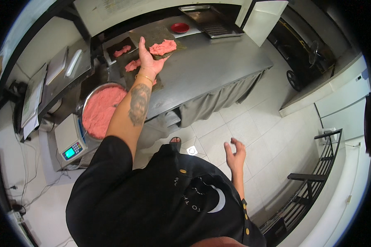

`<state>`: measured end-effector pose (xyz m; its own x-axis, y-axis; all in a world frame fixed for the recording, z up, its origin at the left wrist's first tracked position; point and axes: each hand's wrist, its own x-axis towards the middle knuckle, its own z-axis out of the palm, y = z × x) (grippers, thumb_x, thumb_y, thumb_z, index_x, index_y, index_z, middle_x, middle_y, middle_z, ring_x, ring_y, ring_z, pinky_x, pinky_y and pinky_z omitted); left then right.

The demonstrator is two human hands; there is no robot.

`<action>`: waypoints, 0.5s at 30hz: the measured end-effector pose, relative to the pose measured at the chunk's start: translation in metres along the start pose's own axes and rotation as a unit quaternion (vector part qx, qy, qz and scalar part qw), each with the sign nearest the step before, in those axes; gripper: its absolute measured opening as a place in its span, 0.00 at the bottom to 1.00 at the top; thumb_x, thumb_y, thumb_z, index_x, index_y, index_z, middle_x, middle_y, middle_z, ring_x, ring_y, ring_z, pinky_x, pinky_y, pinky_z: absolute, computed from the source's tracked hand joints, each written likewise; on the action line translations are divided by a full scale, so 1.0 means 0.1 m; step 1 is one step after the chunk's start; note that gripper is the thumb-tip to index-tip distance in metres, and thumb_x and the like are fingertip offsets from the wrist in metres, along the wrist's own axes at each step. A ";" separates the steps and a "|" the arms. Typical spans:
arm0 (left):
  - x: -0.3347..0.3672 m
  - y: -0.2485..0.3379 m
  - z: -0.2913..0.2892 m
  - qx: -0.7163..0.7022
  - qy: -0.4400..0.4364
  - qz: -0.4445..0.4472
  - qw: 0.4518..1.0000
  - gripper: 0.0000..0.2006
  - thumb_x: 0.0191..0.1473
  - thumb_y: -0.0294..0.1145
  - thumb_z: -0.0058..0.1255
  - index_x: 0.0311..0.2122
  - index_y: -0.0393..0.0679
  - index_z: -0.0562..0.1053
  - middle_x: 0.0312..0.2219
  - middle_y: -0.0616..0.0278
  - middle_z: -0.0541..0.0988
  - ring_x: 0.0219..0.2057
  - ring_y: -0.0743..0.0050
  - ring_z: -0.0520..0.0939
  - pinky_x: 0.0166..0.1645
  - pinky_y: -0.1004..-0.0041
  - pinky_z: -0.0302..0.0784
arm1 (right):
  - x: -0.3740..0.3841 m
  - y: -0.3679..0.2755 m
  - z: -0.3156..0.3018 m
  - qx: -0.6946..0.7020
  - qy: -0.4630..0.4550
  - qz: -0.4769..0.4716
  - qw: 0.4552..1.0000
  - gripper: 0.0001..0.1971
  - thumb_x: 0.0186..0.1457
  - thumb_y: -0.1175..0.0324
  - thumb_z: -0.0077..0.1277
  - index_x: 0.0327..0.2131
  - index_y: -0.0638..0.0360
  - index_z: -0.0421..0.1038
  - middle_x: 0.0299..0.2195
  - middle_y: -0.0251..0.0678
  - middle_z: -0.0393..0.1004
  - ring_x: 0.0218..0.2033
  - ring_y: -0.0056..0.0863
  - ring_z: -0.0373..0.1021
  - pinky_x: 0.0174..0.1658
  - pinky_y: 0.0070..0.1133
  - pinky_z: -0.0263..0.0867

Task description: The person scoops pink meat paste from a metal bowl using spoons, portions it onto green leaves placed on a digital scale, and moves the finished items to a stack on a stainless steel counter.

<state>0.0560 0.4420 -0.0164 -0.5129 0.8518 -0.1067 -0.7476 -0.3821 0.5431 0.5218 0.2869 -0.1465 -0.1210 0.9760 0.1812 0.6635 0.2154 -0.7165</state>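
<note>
Head view: left hand (pixel 147 57) between pink mince portions (pixel 163 47).

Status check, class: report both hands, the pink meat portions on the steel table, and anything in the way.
Left hand open, flat over the table beside the meat portions. Right hand empty, hanging over the floor. Three portions laid out; nothing between them and the hand.

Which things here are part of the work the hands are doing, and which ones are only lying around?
In the work:
- left hand, open over the steel table
- pink meat portions on dark sheets
- metal bowl of pink minced meat on the scale

Lying about:
- red dish
- metal tray
- black rack
- right hand, empty above the floor
</note>
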 end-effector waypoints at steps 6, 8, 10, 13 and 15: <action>1.55 -0.52 -0.78 0.059 0.033 -0.042 0.997 0.41 0.55 0.74 0.47 0.61 0.49 0.69 0.59 0.56 0.75 0.61 0.52 0.76 0.68 0.39 0.59 | -0.36 0.98 0.07 -0.044 -0.037 0.197 0.979 0.27 0.55 0.53 0.66 0.49 0.66 0.79 0.41 0.49 0.83 0.43 0.43 0.79 0.45 0.33 0.74; 2.01 -0.67 -1.17 0.042 0.059 -0.078 0.994 0.38 0.55 0.73 0.49 0.56 0.48 0.73 0.53 0.59 0.79 0.56 0.55 0.80 0.64 0.44 0.66 | -0.53 1.33 0.07 -0.062 -0.055 0.283 0.956 0.28 0.55 0.50 0.66 0.47 0.67 0.79 0.40 0.51 0.83 0.42 0.44 0.80 0.47 0.34 0.74; 2.36 -0.72 -1.56 0.037 0.074 -0.067 0.994 0.36 0.55 0.71 0.51 0.54 0.48 0.74 0.51 0.60 0.80 0.54 0.57 0.80 0.62 0.48 0.70 | -0.70 1.66 0.02 -0.100 -0.103 0.341 0.929 0.29 0.56 0.47 0.64 0.46 0.67 0.80 0.37 0.50 0.84 0.40 0.43 0.81 0.46 0.33 0.74; 2.58 -0.82 -1.58 0.014 0.095 -0.059 0.994 0.27 0.58 0.62 0.54 0.48 0.47 0.76 0.45 0.64 0.82 0.46 0.63 0.83 0.55 0.61 0.76 | -1.11 2.42 0.05 -0.143 -0.123 0.394 0.900 0.29 0.56 0.44 0.63 0.43 0.66 0.82 0.36 0.49 0.85 0.39 0.41 0.82 0.45 0.32 0.74; 2.74 -0.69 -1.70 0.030 0.050 -0.003 0.998 0.32 0.54 0.68 0.54 0.50 0.49 0.77 0.48 0.63 0.82 0.48 0.60 0.83 0.58 0.56 0.74 | -1.11 2.71 0.16 -0.139 -0.132 0.422 0.886 0.28 0.56 0.44 0.62 0.41 0.65 0.82 0.35 0.49 0.85 0.39 0.41 0.82 0.44 0.32 0.74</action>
<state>-0.1050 0.6413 -0.2243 -0.5511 0.8122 -0.1913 -0.7257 -0.3534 0.5902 0.7032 0.2378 -0.3719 0.3613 0.7667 -0.5307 0.7510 -0.5766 -0.3217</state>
